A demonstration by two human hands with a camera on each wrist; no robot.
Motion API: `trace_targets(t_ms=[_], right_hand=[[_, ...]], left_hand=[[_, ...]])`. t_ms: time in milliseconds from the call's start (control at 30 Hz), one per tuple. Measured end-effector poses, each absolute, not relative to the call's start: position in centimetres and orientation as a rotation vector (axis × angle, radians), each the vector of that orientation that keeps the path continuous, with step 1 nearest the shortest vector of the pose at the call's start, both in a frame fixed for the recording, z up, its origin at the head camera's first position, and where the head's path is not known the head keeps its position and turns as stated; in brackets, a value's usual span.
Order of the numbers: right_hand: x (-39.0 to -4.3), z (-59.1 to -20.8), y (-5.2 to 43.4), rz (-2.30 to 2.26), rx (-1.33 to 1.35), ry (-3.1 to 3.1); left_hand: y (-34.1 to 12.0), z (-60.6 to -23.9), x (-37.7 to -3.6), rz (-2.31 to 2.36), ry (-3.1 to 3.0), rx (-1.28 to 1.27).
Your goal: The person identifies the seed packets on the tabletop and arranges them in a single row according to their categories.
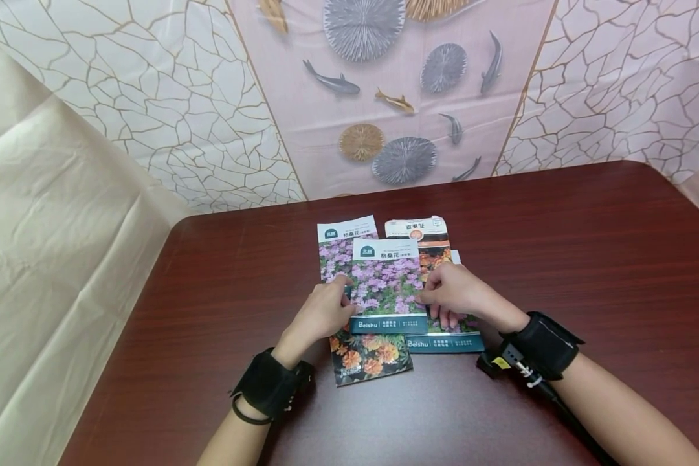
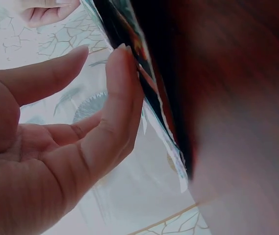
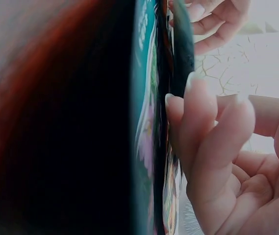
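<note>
Dark red worktop (image 1: 559, 259) held overlapping seed packets, unsorted; your left hand (image 1: 320, 314) and right hand (image 1: 454, 291) pinched the top packet (image 1: 384, 285) by its edges.

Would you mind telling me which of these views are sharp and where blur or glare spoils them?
Head view: sharp and evenly lit, with soft sheen on the table; the top packet prints legibly between the left hand and right hand. Left wrist view: fingers in focus, packet edges and tabletop blurred, background washed out. Right wrist view: close tabletop a dark red blur, bright backlight behind the fingers.
</note>
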State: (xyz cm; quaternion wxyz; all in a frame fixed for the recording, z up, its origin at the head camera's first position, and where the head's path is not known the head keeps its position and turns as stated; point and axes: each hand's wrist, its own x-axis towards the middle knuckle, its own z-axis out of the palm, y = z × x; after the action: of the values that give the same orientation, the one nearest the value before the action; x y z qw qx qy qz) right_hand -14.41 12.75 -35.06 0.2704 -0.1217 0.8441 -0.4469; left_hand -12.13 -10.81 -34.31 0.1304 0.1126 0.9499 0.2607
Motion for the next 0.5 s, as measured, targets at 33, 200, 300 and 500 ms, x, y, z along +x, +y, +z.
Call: trace_targets(t_ms=[33,200,300,500], right_hand=[[-14.4,-35.0,12.7,-1.205,-0.323,2.278],[-14.1,-34.4,12.7,-1.218,-0.301,2.292],[-13.9,-33.7,12.9,-1.236,-0.314,2.306],[-13.4,-32.4,13.2,-1.308,-0.349,2.323]], left_hand=[[-10.8,-34.2,-12.1,0.760,2.763,0.320],[-10.7,-34.0,-11.9,0.800,2.788,0.309],[-10.6,-33.7,-11.7,0.840,2.809,0.313],[-10.4,-33.0,-11.4,0.978,2.840,0.272]])
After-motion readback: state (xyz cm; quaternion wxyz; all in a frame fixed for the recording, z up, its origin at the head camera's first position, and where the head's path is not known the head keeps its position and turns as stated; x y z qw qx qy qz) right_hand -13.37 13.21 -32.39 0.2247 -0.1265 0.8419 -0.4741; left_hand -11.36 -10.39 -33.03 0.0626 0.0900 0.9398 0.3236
